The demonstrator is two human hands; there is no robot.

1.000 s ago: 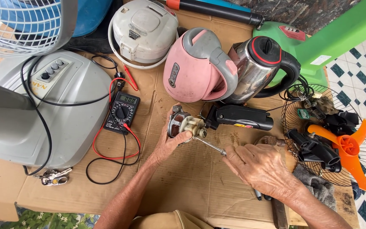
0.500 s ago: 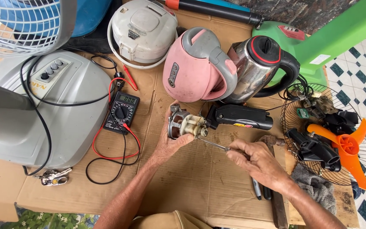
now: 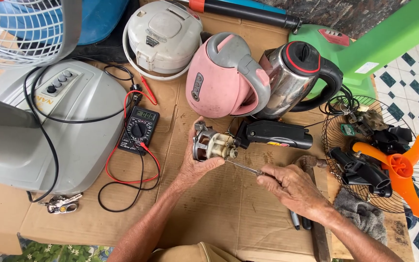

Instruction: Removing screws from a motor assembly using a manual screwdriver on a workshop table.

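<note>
1. Grey fan base (image 3: pixel 49 131) fills the tabletop's (image 3: pixel 209 213) left edge.
2. Pink kettle (image 3: pixel 224 77) and steel kettle (image 3: pixel 297 77) stand toward the far edge.
3. Multimeter (image 3: pixel 139 130) lies left of centre.
4. Left hand (image 3: pixel 197 162), at centre, has its grip wrapped round the motor (image 3: pixel 212 145).
5. Right hand (image 3: pixel 292 189) pinches a screwdriver (image 3: pixel 243 168), tip at the motor.

Left hand (image 3: pixel 197 165) cupped, fingers curled; right hand (image 3: pixel 292 187) pinching, knuckles up.

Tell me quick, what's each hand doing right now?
Left hand: closed around the small fan motor, holding it on the cardboard.
Right hand: closed on the screwdriver, its tip at the motor.
</note>
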